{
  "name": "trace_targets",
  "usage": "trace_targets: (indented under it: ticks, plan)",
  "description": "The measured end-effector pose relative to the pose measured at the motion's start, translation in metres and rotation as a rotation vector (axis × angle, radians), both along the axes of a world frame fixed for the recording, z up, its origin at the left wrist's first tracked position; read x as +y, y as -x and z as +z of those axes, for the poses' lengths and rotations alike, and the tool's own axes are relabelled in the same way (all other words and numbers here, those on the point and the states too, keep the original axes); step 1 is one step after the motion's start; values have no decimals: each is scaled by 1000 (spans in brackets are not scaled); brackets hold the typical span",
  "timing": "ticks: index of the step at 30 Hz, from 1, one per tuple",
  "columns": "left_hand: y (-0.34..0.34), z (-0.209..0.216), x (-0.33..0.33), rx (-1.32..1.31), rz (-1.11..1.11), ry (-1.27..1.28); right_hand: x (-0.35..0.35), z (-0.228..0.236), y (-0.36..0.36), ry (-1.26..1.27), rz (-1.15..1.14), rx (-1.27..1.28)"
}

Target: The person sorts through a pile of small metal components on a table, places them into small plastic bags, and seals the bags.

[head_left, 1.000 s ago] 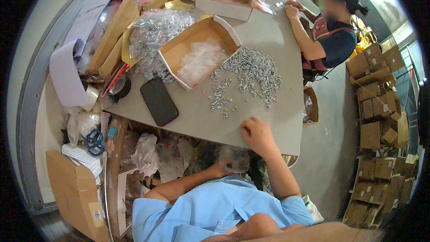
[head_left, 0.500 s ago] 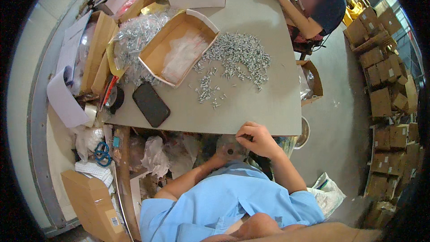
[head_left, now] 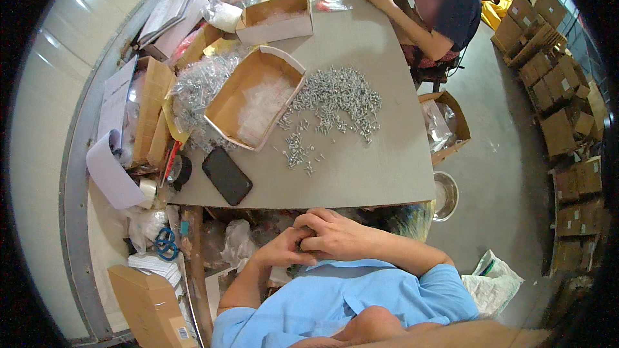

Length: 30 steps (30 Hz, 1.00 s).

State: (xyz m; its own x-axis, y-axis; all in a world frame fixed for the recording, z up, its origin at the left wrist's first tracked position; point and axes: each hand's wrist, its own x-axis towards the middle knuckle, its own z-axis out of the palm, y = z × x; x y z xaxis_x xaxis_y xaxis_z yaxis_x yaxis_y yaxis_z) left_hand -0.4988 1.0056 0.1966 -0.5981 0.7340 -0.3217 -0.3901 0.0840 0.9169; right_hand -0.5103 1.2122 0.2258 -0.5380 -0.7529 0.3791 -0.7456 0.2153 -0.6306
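My left hand [head_left: 284, 249] and my right hand [head_left: 330, 234] meet in front of my body, just off the table's near edge. Curled fingers overlap there, and anything between them is hidden from view. Beyond them on the grey table [head_left: 374, 174] lies a spread pile of small silvery screws [head_left: 342, 96], with a few strays nearest me. An open cardboard box [head_left: 222, 115] holding small clear plastic bags [head_left: 263, 108] touches the pile's left side. A dark phone [head_left: 227, 176] lies near the table's front left.
Filled clear bags [head_left: 203, 87] heap along the left, beside papers and cartons. Blue-handled scissors [head_left: 166, 245] hang low left. Across the table's far right sits another person [head_left: 451, 22]. A carton [head_left: 454, 122] and metal basin [head_left: 446, 194] stand right of the table; stacked boxes [head_left: 567, 129] line the wall.
My right hand has come down and left from the table edge to join my left hand, which has moved left. The clear plastic seen earlier near my left hand is hidden. The view has shifted.
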Motion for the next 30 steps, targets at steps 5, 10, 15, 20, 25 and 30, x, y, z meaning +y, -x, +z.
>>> trace_targets:
  ticks: [5,10,15,20,25,30]
  plan:
    - [12,1,17,263,183,-72,13,5,8,73,-95,-37]
    - [8,-11,36,568,467,9,27,-2,6,53,-335,-60]
    - [12,-12,40,869,492,127,31,0,0,-11,-433,-321]
    - [23,-3,35,997,390,44,29,-5,7,36,-322,-300]
    - [27,-3,29,903,246,-52,29,-4,9,62,-109,-302]
    - [33,-3,12,785,265,-58,28,-1,11,86,-85,-341]
